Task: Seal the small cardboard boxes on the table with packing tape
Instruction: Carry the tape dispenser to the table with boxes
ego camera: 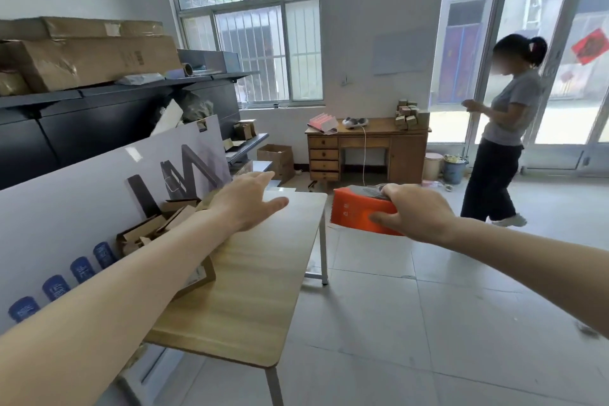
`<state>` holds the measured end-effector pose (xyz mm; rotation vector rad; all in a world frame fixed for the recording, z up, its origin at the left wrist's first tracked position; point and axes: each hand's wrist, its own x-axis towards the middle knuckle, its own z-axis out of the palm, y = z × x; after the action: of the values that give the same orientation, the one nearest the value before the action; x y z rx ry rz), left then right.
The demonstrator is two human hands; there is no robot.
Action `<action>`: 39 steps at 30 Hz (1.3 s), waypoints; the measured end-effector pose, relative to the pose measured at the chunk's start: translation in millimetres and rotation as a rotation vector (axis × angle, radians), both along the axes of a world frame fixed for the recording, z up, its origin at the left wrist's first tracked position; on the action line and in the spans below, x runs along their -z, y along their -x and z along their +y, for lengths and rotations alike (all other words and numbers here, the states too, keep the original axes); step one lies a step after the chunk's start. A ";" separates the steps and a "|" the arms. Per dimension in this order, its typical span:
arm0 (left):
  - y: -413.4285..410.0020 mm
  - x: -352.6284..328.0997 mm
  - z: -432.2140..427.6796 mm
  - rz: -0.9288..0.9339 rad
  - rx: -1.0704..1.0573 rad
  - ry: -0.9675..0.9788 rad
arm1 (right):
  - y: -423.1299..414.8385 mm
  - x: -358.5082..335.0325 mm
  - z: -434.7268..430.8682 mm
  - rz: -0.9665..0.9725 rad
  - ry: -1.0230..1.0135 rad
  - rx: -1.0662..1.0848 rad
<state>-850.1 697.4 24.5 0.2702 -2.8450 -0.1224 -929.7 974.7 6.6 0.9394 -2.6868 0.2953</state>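
Left hand reaches out over the table, fingers straight and spread, thumb wide, holding nothing. Right hand is wrapped around the orange tape dispenser, thumb on its side and fingers curled over the top, out past the table's right edge, above the floor. The boxes sit heaped along the table's left side, beside the left forearm.

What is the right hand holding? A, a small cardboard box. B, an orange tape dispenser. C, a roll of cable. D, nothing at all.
B: the right hand has its fingers curled round the orange tape dispenser, held out past the edge of the table, above the floor.
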 end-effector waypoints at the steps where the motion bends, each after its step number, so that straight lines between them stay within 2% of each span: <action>1: 10.5 -0.8 -4.1 0.006 0.010 -0.012 | 7.7 -1.9 -2.2 0.006 -0.004 0.005; 8: 77.3 -4.9 -46.3 0.026 0.055 -0.014 | 67.0 -25.0 -39.1 0.112 -0.034 0.052; 15: 121.5 10.5 -70.9 -0.015 0.025 -0.045 | 111.0 -20.2 -75.7 0.103 -0.028 0.023; 22: 173.3 12.2 -83.2 -0.017 -0.036 -0.051 | 193.5 -14.9 -97.3 0.112 -0.008 -0.039; 33: 265.9 29.4 -68.7 -0.004 -0.344 -0.117 | 368.0 2.3 -142.5 0.122 -0.014 -0.310; 39: 279.4 29.5 -68.1 -0.015 -0.537 -0.107 | 430.0 2.7 -179.8 0.117 -0.027 -0.456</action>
<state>-1129.5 629.3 -4.9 1.0406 -2.6733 -0.1591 -1359.7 794.8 3.9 1.5236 -2.3508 0.2838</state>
